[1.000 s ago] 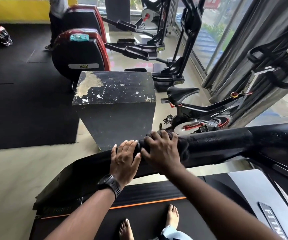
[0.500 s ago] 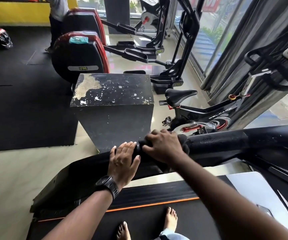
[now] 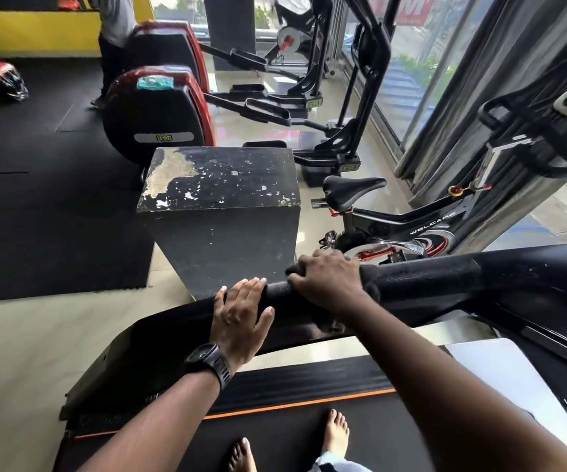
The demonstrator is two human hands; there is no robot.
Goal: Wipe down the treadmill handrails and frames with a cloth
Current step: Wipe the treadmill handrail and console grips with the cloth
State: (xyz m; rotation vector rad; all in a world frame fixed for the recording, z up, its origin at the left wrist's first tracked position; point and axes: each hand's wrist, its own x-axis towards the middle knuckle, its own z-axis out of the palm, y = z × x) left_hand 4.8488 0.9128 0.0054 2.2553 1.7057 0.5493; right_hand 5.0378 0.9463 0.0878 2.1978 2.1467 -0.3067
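Observation:
I stand barefoot on the treadmill belt (image 3: pixel 292 437). Its black padded handrail (image 3: pixel 428 270) runs across in front of me. My right hand (image 3: pixel 329 281) grips a dark cloth (image 3: pixel 373 290) wrapped round the rail; most of the cloth is hidden under the fingers. My left hand (image 3: pixel 241 315), with a black watch on the wrist, rests flat on the rail's left end, fingers straight, a little apart from the right hand. The black side frame (image 3: pixel 159 349) slopes down to the left below the hands.
A worn black box (image 3: pixel 220 206) stands just beyond the rail. A spin bike (image 3: pixel 394 226) is to its right, by the curtains and window. Elliptical machines (image 3: pixel 159 110) stand farther back, and a person stands at the far left behind them.
My right hand with the cloth has slid slightly to the right along the handrail. My left hand has stayed on the rail's end.

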